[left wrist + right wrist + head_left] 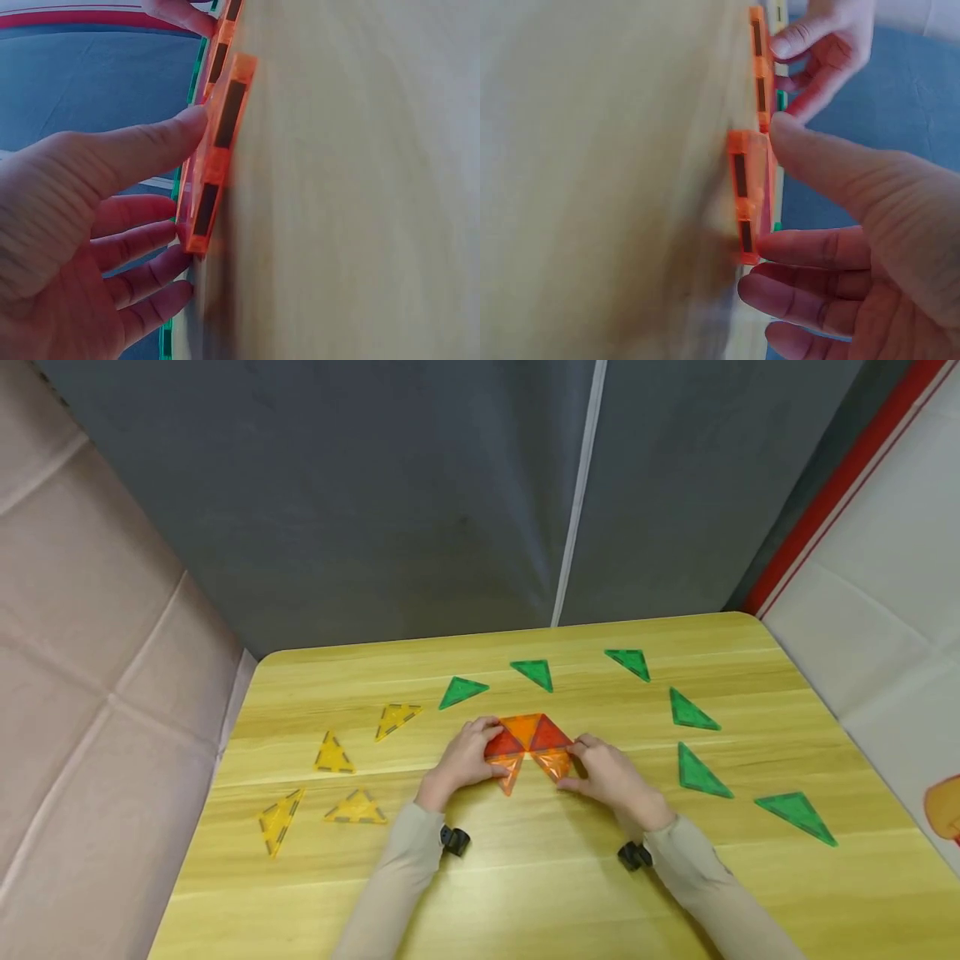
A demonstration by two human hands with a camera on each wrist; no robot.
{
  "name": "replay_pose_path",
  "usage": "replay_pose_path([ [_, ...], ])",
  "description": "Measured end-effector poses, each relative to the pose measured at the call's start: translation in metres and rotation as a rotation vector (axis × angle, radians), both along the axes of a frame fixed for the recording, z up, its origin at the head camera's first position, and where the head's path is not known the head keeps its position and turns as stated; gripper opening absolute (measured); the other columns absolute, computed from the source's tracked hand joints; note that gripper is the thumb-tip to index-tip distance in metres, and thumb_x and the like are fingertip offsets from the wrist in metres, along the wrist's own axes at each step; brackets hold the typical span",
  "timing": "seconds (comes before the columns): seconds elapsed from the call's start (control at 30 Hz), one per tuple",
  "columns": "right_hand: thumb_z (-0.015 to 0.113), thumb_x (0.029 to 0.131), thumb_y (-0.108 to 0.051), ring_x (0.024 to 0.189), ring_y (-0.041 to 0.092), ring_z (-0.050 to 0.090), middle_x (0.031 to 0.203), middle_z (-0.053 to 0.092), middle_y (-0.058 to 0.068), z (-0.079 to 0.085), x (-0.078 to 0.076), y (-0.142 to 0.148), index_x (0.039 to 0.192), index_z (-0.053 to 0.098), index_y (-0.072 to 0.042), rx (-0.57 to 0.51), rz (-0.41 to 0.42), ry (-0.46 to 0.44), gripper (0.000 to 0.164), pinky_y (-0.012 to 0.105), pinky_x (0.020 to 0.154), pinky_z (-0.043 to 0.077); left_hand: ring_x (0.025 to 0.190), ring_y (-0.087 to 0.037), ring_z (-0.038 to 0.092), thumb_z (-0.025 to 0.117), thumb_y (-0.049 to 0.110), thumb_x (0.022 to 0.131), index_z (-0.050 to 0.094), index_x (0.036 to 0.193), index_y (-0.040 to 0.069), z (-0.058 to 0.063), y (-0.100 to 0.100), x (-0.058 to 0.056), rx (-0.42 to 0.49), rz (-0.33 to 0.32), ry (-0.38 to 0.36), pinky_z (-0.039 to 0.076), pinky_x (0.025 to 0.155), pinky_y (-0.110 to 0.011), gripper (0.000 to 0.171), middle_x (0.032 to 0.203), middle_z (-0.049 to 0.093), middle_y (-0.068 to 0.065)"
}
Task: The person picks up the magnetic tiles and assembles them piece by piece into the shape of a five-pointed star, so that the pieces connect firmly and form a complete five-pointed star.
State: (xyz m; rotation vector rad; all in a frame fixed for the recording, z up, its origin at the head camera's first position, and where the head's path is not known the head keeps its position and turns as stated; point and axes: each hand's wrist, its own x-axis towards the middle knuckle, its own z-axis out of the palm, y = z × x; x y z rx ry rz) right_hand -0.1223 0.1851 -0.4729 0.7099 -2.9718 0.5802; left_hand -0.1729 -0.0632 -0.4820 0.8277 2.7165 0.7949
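Note:
Several red and orange translucent triangular magnetic tiles lie edge to edge in a fan at mid-table, with a gap at the front. My left hand [465, 756] holds the fan's left side, its thumb on the lower-left orange tile [509, 768] and a finger by the left red tile [506, 743]. On the other side, my right hand [611, 777] pinches the lower-right orange tile [553, 763] at its outer edge, beside the right red tile [549, 735]. Dark magnet strips show along the orange tile's edge [229, 112] in the left wrist view.
Yellow triangular tiles [356, 807] lie spread at the left of the wooden table [525, 893]. Green triangular tiles [701, 772] curve around the back and right. A grey curtain [375, 510] hangs behind the table's far edge.

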Motion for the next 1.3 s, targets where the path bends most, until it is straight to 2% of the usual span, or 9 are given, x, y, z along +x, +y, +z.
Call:
replay_pose_path([
  [0.13,0.080,0.074,-0.024,0.068,0.017,0.053,0.084,0.058,0.010,0.006,-0.007,-0.002,0.096,0.066,0.008,-0.020,0.022,0.063,0.041,0.031,0.062,0.050,0.127,-0.034,0.039,0.075,0.026,0.080,0.050,0.132,-0.003,0.003,-0.009,0.004,0.070,0.025,-0.037,0.034,0.104,-0.045,0.065,0.139,0.042,-0.017],
  [0.27,0.079,0.075,-0.019,0.067,0.015,0.051,0.082,0.058,0.009,0.015,-0.015,-0.012,0.100,0.066,0.006,-0.039,0.047,0.076,0.037,0.030,0.061,0.048,0.123,-0.033,0.044,0.074,0.019,0.081,0.053,0.128,-0.005,0.006,-0.022,0.008,0.147,0.080,-0.060,0.035,0.103,-0.043,0.056,0.134,0.048,-0.017],
  [0.4,0.077,0.078,-0.020,0.069,0.016,0.052,0.089,0.061,0.012,0.023,-0.021,-0.028,0.105,0.065,0.006,-0.036,0.071,0.046,0.039,0.030,0.062,0.049,0.117,-0.032,0.049,0.074,0.013,0.081,0.057,0.122,-0.005,0.008,-0.039,0.012,0.181,0.141,-0.038,0.038,0.100,-0.042,0.048,0.126,0.054,-0.017],
  [0.53,0.077,0.078,-0.021,0.068,0.015,0.051,0.091,0.061,0.013,0.027,-0.026,-0.044,0.106,0.064,0.005,-0.036,0.103,0.057,0.041,0.028,0.061,0.049,0.113,-0.030,0.052,0.073,0.012,0.081,0.058,0.121,-0.004,0.008,-0.056,0.015,0.190,0.196,-0.014,0.041,0.097,-0.041,0.046,0.123,0.056,-0.016],
  [0.67,0.077,0.078,-0.020,0.068,0.015,0.050,0.091,0.060,0.011,0.029,-0.029,-0.060,0.107,0.064,0.004,-0.081,0.148,0.054,0.040,0.025,0.059,0.047,0.109,-0.031,0.054,0.073,0.010,0.081,0.058,0.121,-0.005,0.009,-0.074,0.022,0.212,0.238,0.006,0.043,0.094,-0.042,0.046,0.123,0.056,-0.017],
  [0.9,0.074,0.082,-0.017,0.081,0.022,0.061,0.104,0.060,0.014,0.026,-0.035,-0.097,0.114,0.062,0.003,-0.148,0.269,-0.031,0.040,0.030,0.071,0.052,0.104,-0.035,0.056,0.073,0.008,0.081,0.057,0.119,-0.008,0.010,-0.115,0.036,0.213,0.303,0.070,0.046,0.089,-0.046,0.045,0.121,0.056,-0.021],
  [1.1,0.072,0.083,-0.016,0.091,0.022,0.060,0.112,0.059,0.012,0.020,-0.042,-0.134,0.118,0.060,0.001,-0.161,0.390,-0.054,0.040,0.031,0.078,0.051,0.101,-0.037,0.056,0.073,0.005,0.079,0.057,0.118,-0.010,0.011,-0.151,0.052,0.226,0.364,0.116,0.047,0.086,-0.049,0.044,0.119,0.056,-0.023],
  [1.3,0.069,0.085,-0.015,0.110,0.021,0.055,0.119,0.057,0.009,0.011,-0.039,-0.174,0.124,0.057,-0.002,-0.132,0.502,-0.117,0.043,0.032,0.093,0.045,0.100,-0.038,0.055,0.073,0.001,0.079,0.058,0.116,-0.010,0.012,-0.184,0.074,0.225,0.442,0.147,0.046,0.085,-0.050,0.042,0.116,0.057,-0.023],
])
